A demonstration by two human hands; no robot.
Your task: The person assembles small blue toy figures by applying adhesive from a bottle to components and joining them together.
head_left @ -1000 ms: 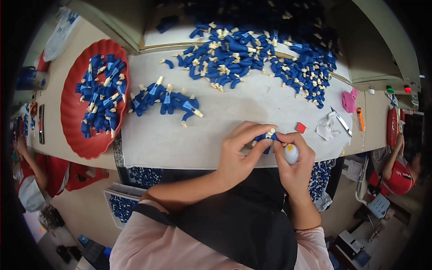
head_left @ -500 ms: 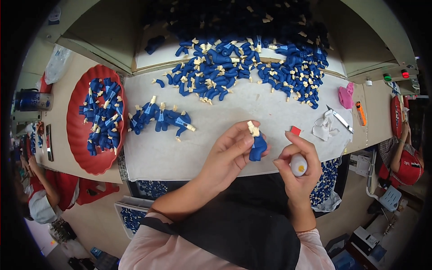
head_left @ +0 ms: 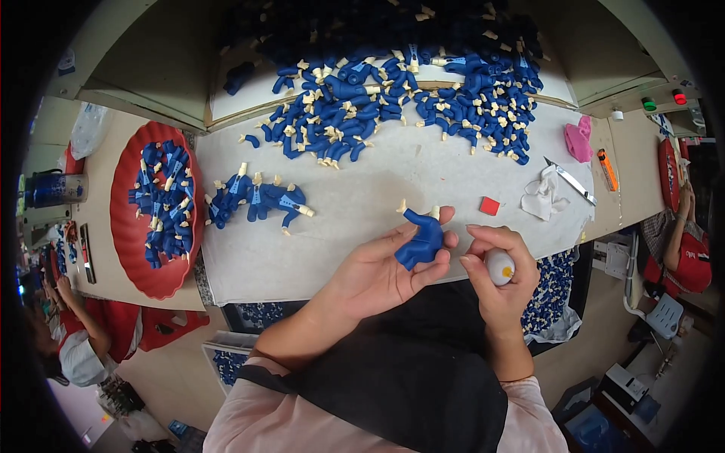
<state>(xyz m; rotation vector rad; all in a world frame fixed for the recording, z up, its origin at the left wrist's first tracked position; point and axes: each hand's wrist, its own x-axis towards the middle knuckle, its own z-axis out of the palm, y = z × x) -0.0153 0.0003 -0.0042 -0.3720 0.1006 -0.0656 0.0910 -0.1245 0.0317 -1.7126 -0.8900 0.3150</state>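
White cloth is covering the worktop (head_left: pixel 377 219), which is filling the middle of the view. Large heap of blue figure parts (head_left: pixel 393 90) with cream tips is lying at 12 o'clock, spilling off a raised board. Red tray (head_left: pixel 124 226) at 9 o'clock is holding more blue parts; a small row of blue figures (head_left: pixel 257 200) is lying between tray and centre.

Left hand (head_left: pixel 377 275) is closing narrowly around one blue figure body (head_left: pixel 421 240), thumb and fingers pinching it just below centre. Long axis of the body is running from about 7 to 1 o'clock, cream ends pointing up and away. Right hand (head_left: pixel 502 275) is curling around a small white rounded bottle (head_left: pixel 499 266) with an orange spot, at 3 o'clock from the body, just beside it, not touching. Left hand is the one on the part.

Smaller items at 2 o'clock: crumpled white rag (head_left: pixel 542 200), pink moulded piece (head_left: pixel 580 139), orange marker (head_left: pixel 607 169), small red square (head_left: pixel 489 205). Red and green round buttons (head_left: pixel 663 100) are sitting on the frame, far upper right.
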